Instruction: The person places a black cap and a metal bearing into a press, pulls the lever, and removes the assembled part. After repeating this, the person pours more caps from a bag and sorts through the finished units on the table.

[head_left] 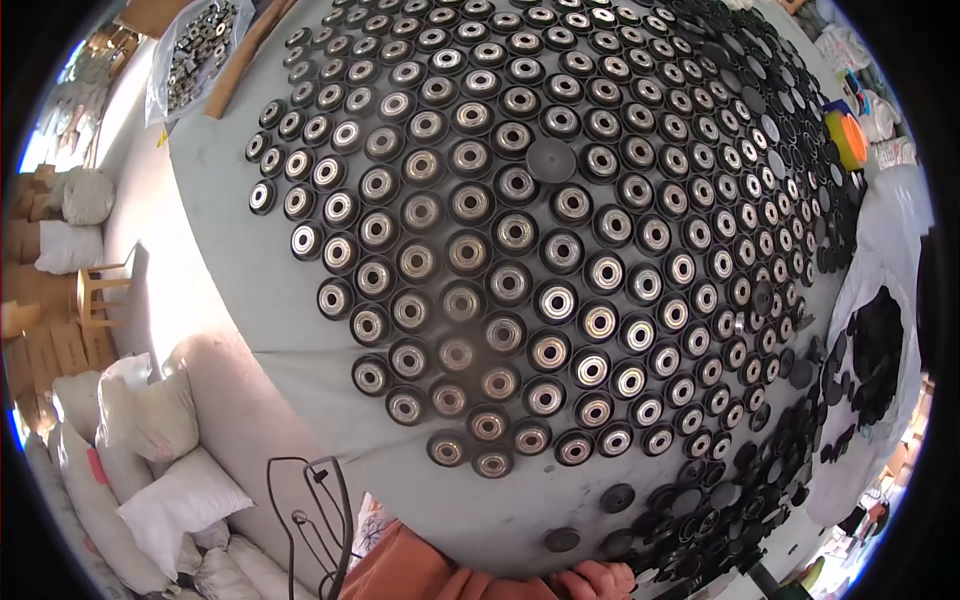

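Observation:
My left hand (597,580), at the end of an orange sleeve (410,568), is at the bottom edge of the head view. Its fingers are curled; whatever they hold, if anything, is hidden. My right hand is out of view. Close by lie loose black round caps (562,540), which thicken into a heap (715,500) toward the right. Beyond them, rows of black round cups (545,397) with silver ring-shaped bearings in their middles cover much of the grey table (300,340). A plain black disc (551,160) lies among the rows.
A clear bag of small metal parts (200,50) lies at the far left beside a brown strip (245,60). At right is a white bag (870,400) with black pieces. White sacks (185,500) and a wooden stool (103,295) are on the floor at left.

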